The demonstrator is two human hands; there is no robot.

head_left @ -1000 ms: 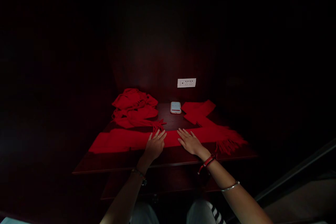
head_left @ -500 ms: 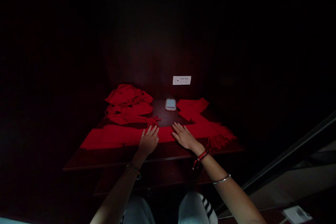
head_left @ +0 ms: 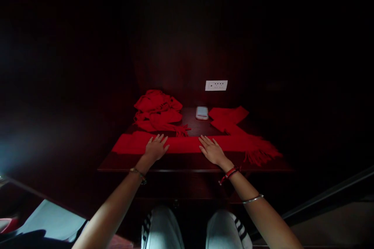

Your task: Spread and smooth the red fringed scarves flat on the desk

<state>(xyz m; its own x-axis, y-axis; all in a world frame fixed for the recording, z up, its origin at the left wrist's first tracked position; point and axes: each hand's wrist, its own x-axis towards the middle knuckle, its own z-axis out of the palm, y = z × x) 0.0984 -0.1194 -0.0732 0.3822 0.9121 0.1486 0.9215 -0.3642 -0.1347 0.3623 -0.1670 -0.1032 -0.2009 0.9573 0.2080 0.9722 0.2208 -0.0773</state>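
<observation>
A long red scarf [head_left: 182, 144] lies stretched across the front of a dark wooden desk [head_left: 187, 161], its fringe at the right end. My left hand [head_left: 156, 148] rests flat on its left half with the fingers spread. Further right, my right hand [head_left: 212, 151] also presses flat on the cloth, fingers extended. Behind the scarf's left part sits a crumpled heap of red fabric [head_left: 159, 107] with fringe toward the middle. At the back right, more folded red cloth [head_left: 229, 116] adjoins the scarf; whether it is the same piece I cannot tell.
A small pale rectangular object [head_left: 201, 113], blurred, lies at the back of the desk. A white wall socket [head_left: 216, 85] is above it. Dark panels enclose both sides. My knees are under the desk, and a pale surface [head_left: 55, 220] shows at lower left.
My left hand has slid left along the scarf, farther from my right hand, which stays flat on it. The camera view has turned slightly left.
</observation>
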